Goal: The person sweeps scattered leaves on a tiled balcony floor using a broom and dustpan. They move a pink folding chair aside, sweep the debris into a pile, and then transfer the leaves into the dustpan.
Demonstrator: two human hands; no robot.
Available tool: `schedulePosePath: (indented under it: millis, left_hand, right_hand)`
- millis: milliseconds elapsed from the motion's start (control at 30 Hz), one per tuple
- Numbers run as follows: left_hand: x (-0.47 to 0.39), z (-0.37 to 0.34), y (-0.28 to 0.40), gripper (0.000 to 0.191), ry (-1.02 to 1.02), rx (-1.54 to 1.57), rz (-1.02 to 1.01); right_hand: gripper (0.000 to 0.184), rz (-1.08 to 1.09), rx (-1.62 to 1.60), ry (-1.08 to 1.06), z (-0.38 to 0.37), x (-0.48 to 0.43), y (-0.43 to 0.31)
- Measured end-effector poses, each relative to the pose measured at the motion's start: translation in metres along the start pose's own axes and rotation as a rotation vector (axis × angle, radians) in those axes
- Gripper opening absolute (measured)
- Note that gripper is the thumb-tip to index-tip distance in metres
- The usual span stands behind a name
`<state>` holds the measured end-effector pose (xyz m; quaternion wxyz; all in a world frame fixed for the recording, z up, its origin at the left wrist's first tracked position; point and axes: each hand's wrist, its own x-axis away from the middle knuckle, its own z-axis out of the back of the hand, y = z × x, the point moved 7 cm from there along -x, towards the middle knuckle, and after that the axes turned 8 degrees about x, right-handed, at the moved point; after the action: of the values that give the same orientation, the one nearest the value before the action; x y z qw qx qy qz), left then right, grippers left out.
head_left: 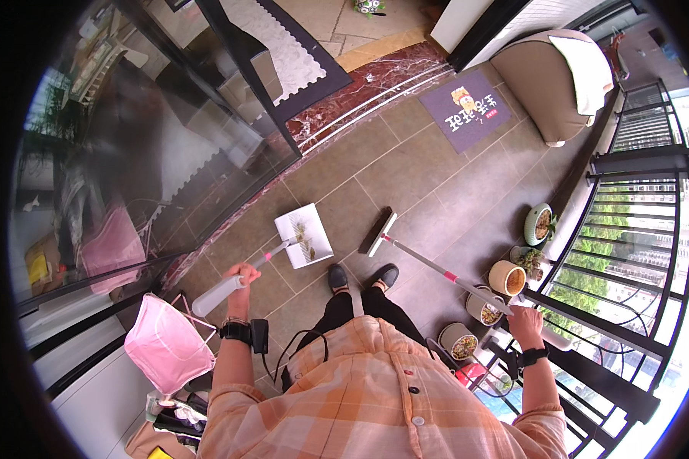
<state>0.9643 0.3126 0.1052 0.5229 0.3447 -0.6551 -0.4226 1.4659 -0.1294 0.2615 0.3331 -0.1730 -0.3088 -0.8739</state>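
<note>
My left hand [244, 277] grips the handle of a long-handled white dustpan [316, 221]. Greenish-brown debris [307, 238] lies in the pan, around its comb-like teeth. In my right hand [526, 326] is the grey pole of a broom [416, 254] with pink collars. The broom's head [378, 232], a white bar with dark bristles, is near the tiled floor to the right of the dustpan, apart from it. Both tools slant forward from my hands, ahead of my dark shoes [338, 277].
Several plant pots [506, 279] line the right side by the black balcony railing [620, 229]. A pink fabric folding chair [169, 344] stands at left, below a glass sliding door [206, 143]. Ahead are a purple doormat [465, 123], a brown beanbag [531, 86] and a raised red marble threshold [373, 94].
</note>
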Motion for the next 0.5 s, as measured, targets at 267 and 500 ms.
schedulePosePath:
  millis: [267, 500]
  left_hand:
    - [-0.001, -0.012, -0.005, 0.018, -0.001, -0.008, -0.011]
    - [-0.003, -0.023, 0.002, 0.020, 0.070, -0.016, -0.023]
  right_hand:
    - [0.014, 0.070, 0.051, -0.043, -0.010, 0.005, 0.012]
    - [0.006, 0.247, 0.189, 0.078, 0.004, -0.039, 0.028]
